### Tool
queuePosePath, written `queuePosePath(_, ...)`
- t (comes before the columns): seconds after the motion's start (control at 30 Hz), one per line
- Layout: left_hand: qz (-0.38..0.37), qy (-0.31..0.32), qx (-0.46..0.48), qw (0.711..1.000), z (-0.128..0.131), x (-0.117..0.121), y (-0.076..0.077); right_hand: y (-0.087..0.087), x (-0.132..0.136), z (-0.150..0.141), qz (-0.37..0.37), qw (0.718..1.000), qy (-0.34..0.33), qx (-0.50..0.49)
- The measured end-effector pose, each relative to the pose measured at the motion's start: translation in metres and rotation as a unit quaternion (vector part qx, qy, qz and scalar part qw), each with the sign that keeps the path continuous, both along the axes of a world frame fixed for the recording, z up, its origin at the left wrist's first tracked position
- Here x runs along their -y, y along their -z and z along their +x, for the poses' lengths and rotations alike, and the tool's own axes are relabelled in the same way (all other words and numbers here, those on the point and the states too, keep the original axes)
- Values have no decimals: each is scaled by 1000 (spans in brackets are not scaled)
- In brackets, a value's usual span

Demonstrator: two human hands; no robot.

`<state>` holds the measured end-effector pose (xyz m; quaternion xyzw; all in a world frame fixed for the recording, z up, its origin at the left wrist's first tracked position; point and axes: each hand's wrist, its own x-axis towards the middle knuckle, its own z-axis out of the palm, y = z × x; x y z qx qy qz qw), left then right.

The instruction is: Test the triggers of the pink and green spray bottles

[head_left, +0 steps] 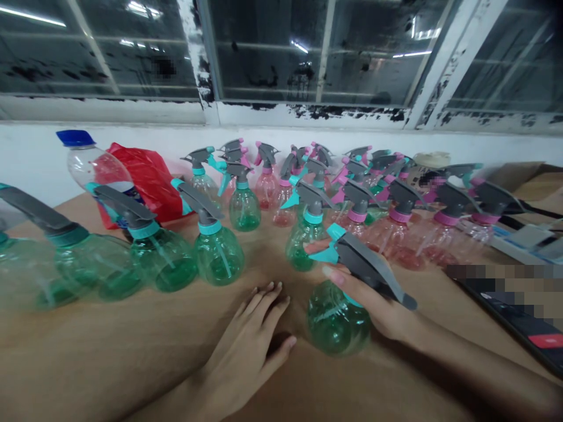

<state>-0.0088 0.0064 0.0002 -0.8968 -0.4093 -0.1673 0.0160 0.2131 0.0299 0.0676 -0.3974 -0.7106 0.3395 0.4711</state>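
My right hand (373,305) is wrapped round the neck of a green spray bottle (336,319) with a grey head and teal trigger, which stands on the wooden table (132,357) near me. My left hand (253,340) lies flat on the table just left of that bottle, fingers stretched out, holding nothing. Several more green spray bottles (217,252) stand in a row to the left.
Several pink spray bottles (398,234) crowd the back right of the table. A clear water bottle with a blue cap (90,164) and a red plastic bag (147,179) sit at the back left. A dark flat object (514,322) lies at the right. Windows run behind.
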Motion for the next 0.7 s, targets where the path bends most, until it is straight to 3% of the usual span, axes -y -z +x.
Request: queuePosePath(0.7, 7, 4, -10, 1000, -1, 0, 2, -1, 2, 1, 12, 1000, 6, 21)
